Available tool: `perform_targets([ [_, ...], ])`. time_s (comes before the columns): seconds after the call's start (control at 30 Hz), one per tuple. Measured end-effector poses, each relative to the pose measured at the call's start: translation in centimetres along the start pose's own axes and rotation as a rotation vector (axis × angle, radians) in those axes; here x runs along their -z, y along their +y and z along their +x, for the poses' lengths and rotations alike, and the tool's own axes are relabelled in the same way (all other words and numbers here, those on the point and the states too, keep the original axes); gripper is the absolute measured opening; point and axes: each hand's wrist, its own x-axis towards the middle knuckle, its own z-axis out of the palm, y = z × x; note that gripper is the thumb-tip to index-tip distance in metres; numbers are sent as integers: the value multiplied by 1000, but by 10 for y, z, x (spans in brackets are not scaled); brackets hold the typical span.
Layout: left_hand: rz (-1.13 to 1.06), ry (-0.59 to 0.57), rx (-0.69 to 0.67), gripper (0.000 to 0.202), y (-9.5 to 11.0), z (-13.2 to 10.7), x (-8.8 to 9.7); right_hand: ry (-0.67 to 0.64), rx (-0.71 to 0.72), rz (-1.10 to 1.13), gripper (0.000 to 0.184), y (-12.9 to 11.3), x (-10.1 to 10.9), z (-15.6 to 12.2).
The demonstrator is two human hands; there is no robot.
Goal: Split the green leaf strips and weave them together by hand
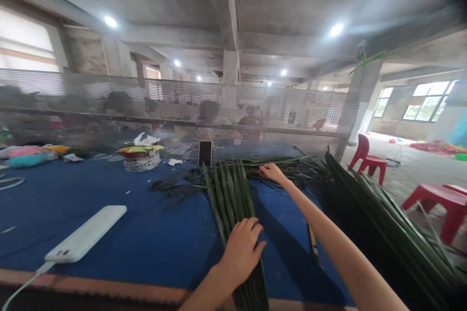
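Observation:
A long green pleated palm leaf (pixel 231 189) lies lengthwise on the blue table, its near end at the table's front edge. Spread over its lower half is my left hand (pixel 242 248), fingers apart and lying on the folds. Farther back, my right hand (pixel 272 173) is at the pile of loose leaf strips (pixel 297 167) along the table's rear. Its fingers are curled closed; what is in them, if anything, is too small to make out. A yellow cutter knife (pixel 313 242) rests on the table beneath my right forearm.
Stacked palm leaves (pixel 375 223) fill the right side. To the left lie a white power bank (pixel 87 233) with a cable and a woven basket (pixel 141 161) holding packets. A phone (pixel 205 153) stands against the perforated metal screen (pixel 175 102). Red chairs (pixel 372 160) stand at right.

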Motion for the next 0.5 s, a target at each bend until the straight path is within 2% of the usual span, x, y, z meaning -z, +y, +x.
perform_targets([
  [0.1, 165, 76, 77, 22, -6, -14, 12, -110, -41, -137, 43, 10, -4, -52],
  [0.17, 346, 130, 177, 33, -12, -23, 19, -248, 8, -369, 52, 14, -13, -92],
  [0.27, 427, 164, 283, 43, -21, -33, 21, -291, 177, -450, 41, 15, -31, -142],
  [0.33, 309, 153, 318, 44, -23, -38, 17, -293, 245, -425, 42, 13, -44, -167],
  [0.5, -321, 131, 353, 52, -17, -46, 4, -293, 353, -156, 77, 0, -62, -204],
])
